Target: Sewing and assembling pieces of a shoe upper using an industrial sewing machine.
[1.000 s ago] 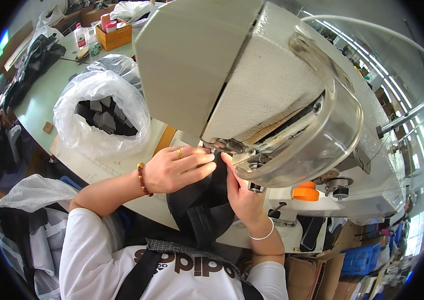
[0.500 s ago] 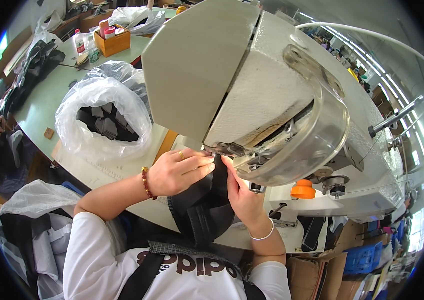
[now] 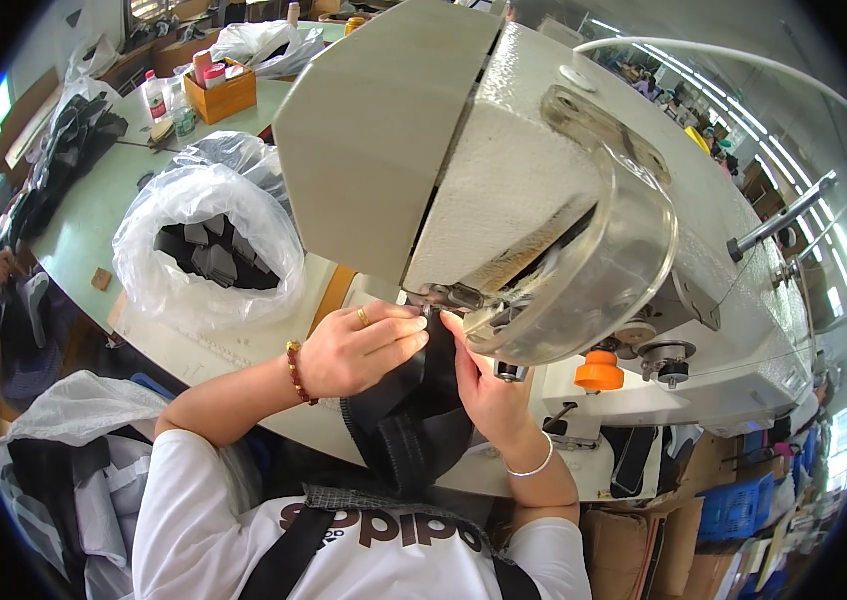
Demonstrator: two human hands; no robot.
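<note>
A black fabric piece (image 3: 414,425) with stitched seams hangs down from the needle area of a large pale sewing machine (image 3: 374,140). My left hand (image 3: 362,350), with a ring and a beaded bracelet, pinches its upper edge between thumb and fingers. On the other side of that edge, my right hand (image 3: 489,390) holds the fabric with the thumb on it and the fingers partly behind. Both sets of fingertips are close together under the machine head. A clear plastic guard (image 3: 634,250) curves over the front of the head. The needle itself cannot be made out.
A clear plastic bag (image 3: 209,300) of dark cut pieces stands on the table at left. Behind it are a wooden box (image 3: 224,95) and bottles (image 3: 155,98). An orange knob (image 3: 600,371) sits at right of the head. Another bag (image 3: 74,410) lies at lower left, near another person.
The view has shifted slightly, so the machine sits a little further left. Both hands keep hold of the black fabric in nearly the same place under the head.
</note>
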